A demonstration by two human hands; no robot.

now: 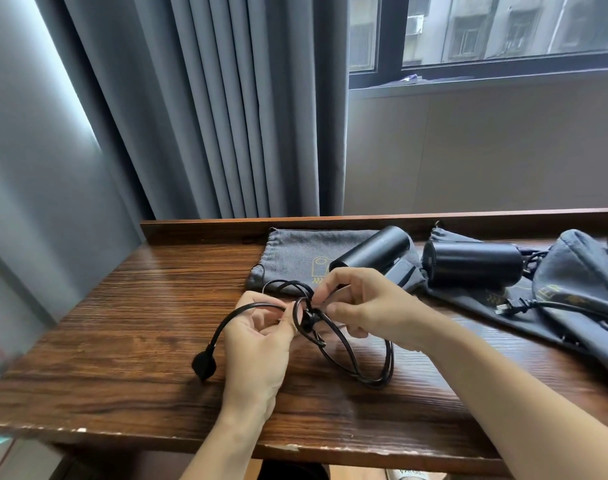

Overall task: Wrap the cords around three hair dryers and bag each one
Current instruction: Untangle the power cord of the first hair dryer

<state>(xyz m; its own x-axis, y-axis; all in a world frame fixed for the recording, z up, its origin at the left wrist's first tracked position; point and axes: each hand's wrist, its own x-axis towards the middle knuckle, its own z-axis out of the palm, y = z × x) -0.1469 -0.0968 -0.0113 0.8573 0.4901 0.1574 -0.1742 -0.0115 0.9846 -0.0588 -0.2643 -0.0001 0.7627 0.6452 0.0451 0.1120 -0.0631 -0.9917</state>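
Curtain (205, 109), grey, pleated, hangs behind the counter's far left; window (486, 32) to its right.

Counter (129, 327): dark wood grain, raised back ledge, near edge chipped.

Far-right bag (579, 282): grey fabric, bulging, at the right end of the counter, partly out of frame.

Left bag (292, 254): grey drawstring pouch, flat against the back ledge, yellow print showing.

Middle bag (468, 299): grey, flat, lying under the second dryer.

Second hair dryer (472, 263): black cylinder body, on its side on the middle bag; its plug (513, 305) lies on the fabric in front of it.

First hair dryer (371, 254): black, resting on the right part of the left bag, just behind the right hand.

Cord (358, 355): black, looped on the counter in front of the first dryer, loops gathered between both hands; its plug end (203, 365) hangs left, just above or on the counter, cannot tell which.

Right hand (368, 306): fingers curled, pinching the cord at the gathered loops.

Left hand (261, 344): palm up, fingers curled round the cord strand leading to the plug end.
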